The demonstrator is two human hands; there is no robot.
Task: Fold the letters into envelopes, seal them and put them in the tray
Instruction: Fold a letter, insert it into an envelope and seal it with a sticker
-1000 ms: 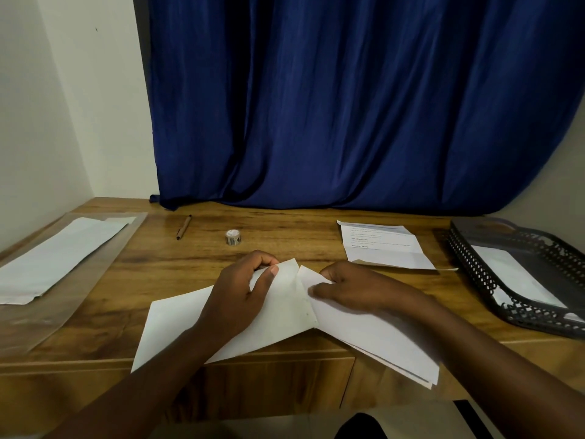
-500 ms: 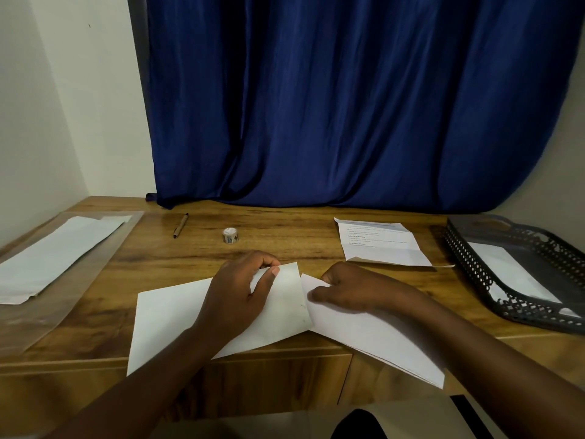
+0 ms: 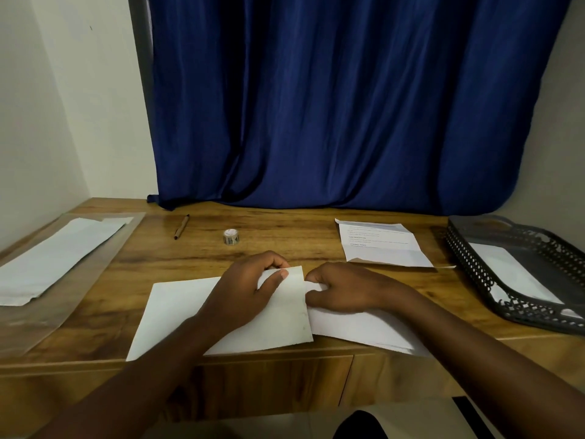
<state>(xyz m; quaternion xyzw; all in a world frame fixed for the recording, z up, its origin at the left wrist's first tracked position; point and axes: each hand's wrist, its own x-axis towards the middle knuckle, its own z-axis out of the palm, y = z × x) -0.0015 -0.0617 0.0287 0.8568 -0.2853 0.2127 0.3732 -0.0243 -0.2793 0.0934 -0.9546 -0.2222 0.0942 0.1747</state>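
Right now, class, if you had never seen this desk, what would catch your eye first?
The deep blue curtain fills the back wall. In front of it, the left hand and right hand pinch a white envelope at the wooden desk's near edge. A black mesh tray sits far right.

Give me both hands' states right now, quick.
Left hand: pinches the envelope's right end between thumb and fingers.
Right hand: fingers curled on the folded letter at the envelope's mouth.
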